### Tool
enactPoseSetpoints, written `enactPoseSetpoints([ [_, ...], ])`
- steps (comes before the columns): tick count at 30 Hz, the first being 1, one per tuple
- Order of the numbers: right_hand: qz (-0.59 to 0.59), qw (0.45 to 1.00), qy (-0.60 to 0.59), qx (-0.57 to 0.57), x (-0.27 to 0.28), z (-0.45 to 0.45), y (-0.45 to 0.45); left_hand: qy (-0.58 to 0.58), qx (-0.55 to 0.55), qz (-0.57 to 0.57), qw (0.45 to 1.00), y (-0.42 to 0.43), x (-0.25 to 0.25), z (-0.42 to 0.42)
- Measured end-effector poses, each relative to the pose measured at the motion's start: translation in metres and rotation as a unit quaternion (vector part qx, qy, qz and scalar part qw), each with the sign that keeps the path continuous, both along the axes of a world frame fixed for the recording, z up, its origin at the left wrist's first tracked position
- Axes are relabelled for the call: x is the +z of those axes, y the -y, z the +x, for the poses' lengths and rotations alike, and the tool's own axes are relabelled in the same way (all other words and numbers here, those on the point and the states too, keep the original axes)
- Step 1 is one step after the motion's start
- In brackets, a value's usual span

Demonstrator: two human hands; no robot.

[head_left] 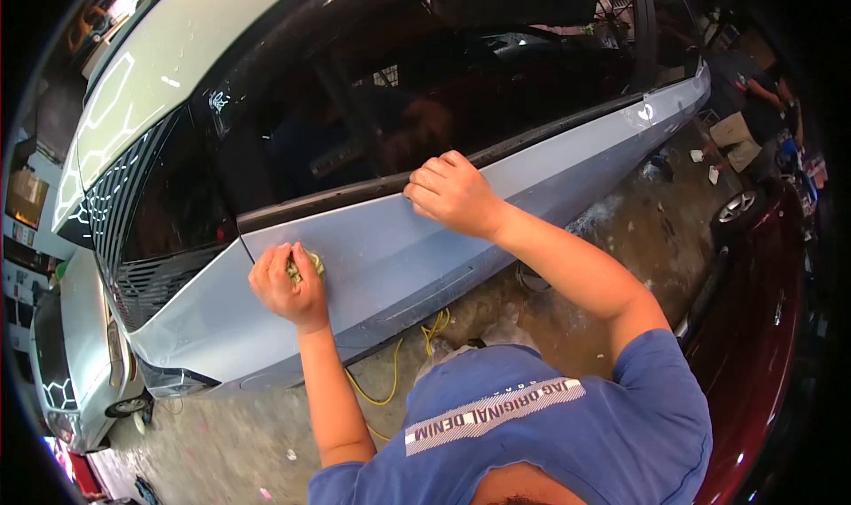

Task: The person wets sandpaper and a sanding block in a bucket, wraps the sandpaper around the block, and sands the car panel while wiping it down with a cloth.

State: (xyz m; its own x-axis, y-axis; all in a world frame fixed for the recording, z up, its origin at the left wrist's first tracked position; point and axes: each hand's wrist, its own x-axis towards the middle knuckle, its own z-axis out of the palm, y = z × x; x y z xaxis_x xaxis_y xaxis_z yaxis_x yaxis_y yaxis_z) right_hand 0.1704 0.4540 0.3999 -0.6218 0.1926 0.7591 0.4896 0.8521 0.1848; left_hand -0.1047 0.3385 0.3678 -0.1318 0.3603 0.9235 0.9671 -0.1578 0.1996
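Observation:
My left hand (pixel 288 283) is closed around a crumpled yellow-green cloth (pixel 312 266), pressed against the light blue-grey car door (pixel 390 257) just below the window line. Higher and to the right, my right hand (pixel 455 195) is curled into a fist at the black window trim (pixel 337 195). Its fingertips are turned away, so anything inside them is hidden. Above the trim, the dark side window (pixel 355 106) reflects the surroundings.
A dark red car (pixel 753 328) stands on the right, and a silver car (pixel 80 345) at the far left. A yellow cord (pixel 390 385) lies on the stained floor (pixel 257 434) below the door. Another person (pixel 745 124) is low down at upper right.

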Motion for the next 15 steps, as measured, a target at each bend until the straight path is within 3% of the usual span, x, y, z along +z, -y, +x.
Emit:
enactPoseSetpoints([
  [15, -0.005, 0.999, -0.011, 0.038, 0.014, -0.065, 0.017, 0.080, -0.052, 0.042, 0.995, 0.011, -0.021, -0.005],
])
